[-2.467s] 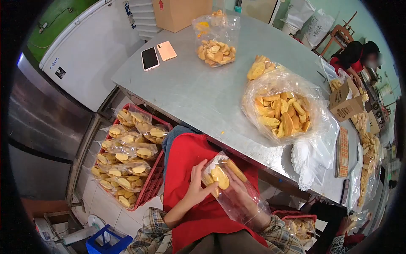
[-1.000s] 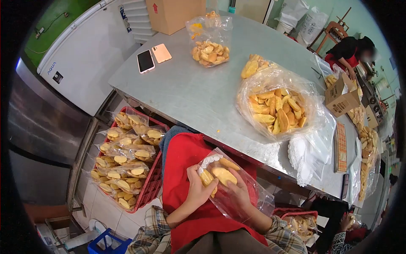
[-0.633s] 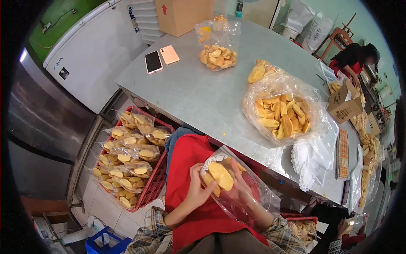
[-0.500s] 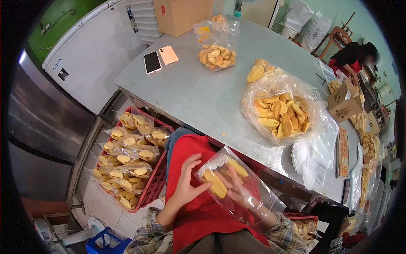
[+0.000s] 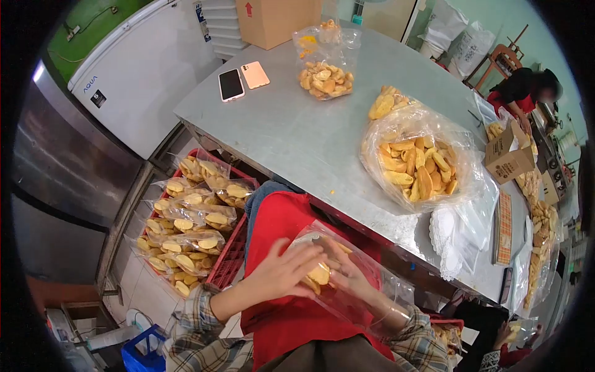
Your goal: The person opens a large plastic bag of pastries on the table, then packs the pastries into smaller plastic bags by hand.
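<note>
A clear plastic bag [image 5: 387, 282] lies over my lap with several yellow-brown bread pieces [image 5: 320, 273] near its far end. My right hand [image 5: 354, 278] reaches inside the bag up to the wrist, its fingers closed about the bread. From outside, my left hand [image 5: 286, 270] rests against the bag's far end. Its fingers are stretched out over the bread and slightly blurred. A white lacy paper liner shows faintly inside the bag; my fingers partly cover the bread.
A metal table [image 5: 260, 127] carries a large open bag of bread [image 5: 421, 167], a smaller bag [image 5: 325, 80], two phones [image 5: 232, 85] and paper doilies [image 5: 443, 235]. At left, a red crate [image 5: 226, 263] holds several filled bags. Another person [image 5: 520, 93] works at far right.
My left hand has moved right and inward, from spread fingers beside the bag to lying over its far end. My right hand stays inside the bag. The view has shifted slightly.
</note>
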The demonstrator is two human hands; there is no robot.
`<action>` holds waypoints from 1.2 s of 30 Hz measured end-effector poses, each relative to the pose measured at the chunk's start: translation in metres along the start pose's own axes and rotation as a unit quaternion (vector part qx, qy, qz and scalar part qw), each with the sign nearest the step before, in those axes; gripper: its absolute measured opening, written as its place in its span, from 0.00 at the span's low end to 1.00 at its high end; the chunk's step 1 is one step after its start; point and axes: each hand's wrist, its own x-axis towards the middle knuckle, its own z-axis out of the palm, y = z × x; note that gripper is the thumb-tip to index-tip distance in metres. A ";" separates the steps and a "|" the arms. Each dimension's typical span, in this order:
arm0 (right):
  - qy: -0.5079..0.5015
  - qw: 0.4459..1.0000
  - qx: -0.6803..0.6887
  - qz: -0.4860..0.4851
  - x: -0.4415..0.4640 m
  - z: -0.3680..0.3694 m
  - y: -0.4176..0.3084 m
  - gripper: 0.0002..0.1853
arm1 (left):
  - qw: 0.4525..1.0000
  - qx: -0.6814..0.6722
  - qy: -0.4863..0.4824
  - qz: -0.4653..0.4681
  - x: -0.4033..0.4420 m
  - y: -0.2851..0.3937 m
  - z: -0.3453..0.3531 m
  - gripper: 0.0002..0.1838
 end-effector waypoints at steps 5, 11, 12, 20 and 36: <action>0.085 0.979 0.172 0.071 -0.015 -0.014 0.025 0.38 | 0.978 -0.060 -0.182 0.080 0.019 -0.001 0.026 0.50; 0.146 0.950 0.268 0.072 -0.042 -0.017 0.029 0.34 | 0.958 -0.130 -0.231 0.109 0.025 0.007 0.057 0.47; 0.128 0.950 0.279 0.063 -0.045 -0.021 0.033 0.33 | 0.958 -0.141 -0.225 0.112 0.024 0.008 0.064 0.46; 0.234 0.951 0.194 0.053 -0.058 -0.040 0.068 0.25 | 0.938 -0.167 -0.288 0.097 0.040 0.009 0.085 0.43; 0.324 0.928 -0.146 0.113 -0.090 -0.048 0.102 0.21 | 0.946 -0.122 -0.280 0.111 0.041 0.013 0.085 0.44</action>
